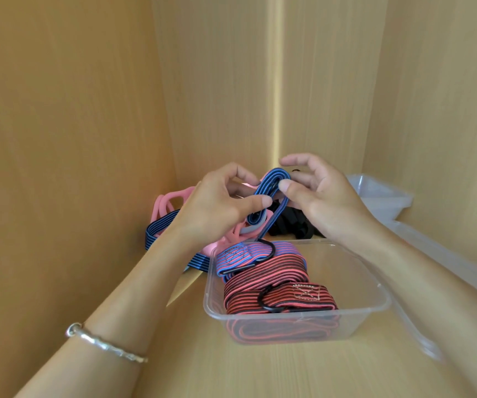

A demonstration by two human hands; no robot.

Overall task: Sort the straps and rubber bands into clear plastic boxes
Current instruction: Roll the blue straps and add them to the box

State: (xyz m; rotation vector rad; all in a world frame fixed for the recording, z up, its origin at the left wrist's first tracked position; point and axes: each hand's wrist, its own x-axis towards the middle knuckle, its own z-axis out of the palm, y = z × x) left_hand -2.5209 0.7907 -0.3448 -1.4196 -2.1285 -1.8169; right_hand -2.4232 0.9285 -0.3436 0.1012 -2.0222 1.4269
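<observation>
Hands meet over a folded blue strap (pixel 271 186) inside a wooden cupboard corner. The left hand (pixel 220 202) grips the bundle's lower end between thumb and curled fingers. The right hand (pixel 317 196) pinches its upper bend, thumb on the face and fingers curled behind it. The strap is held in the air between both hands, above the far edge of the clear box (pixel 371 285), which sits just below them on the shelf. The bundle's long axis slants from low by the left thumb to high by the right thumb, and its rounded bend points up and away toward the corner. One loose length drops toward the box.

The folds look springy, and a slack pinch could let the coil open and spill. The trailing length may also snag the black hook (pixel 270 251) on the red straps (pixel 263 278) already packed below. It could likewise drag pink rubber bands (pixel 171 202) lying beyond the left hand into the wrong box. Black straps (pixel 294 222) lie under the right hand, and a second box (pixel 381 196) stands past it.
</observation>
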